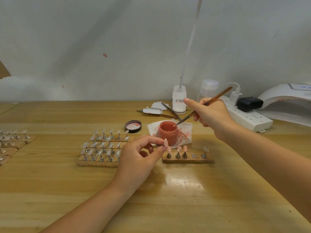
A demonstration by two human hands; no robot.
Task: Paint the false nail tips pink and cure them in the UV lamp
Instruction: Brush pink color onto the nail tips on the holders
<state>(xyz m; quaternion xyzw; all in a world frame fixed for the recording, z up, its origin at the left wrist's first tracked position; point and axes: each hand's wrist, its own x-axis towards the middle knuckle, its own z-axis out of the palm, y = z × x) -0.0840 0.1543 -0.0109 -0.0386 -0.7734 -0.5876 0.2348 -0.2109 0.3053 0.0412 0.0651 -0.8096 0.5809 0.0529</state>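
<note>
Left hand (139, 153) pinches one pink nail tip (166, 143) by its stand, just in front of the open paint jar (168, 132); right hand (210, 113) grips the brush (204, 105), bristles dipped in that jar. Tip likely featherlight, stiff, wet-coated: hold by the stand only. UV lamp (286, 101) sits well right of the jar.

Head view, down onto near table (67, 190)
</note>
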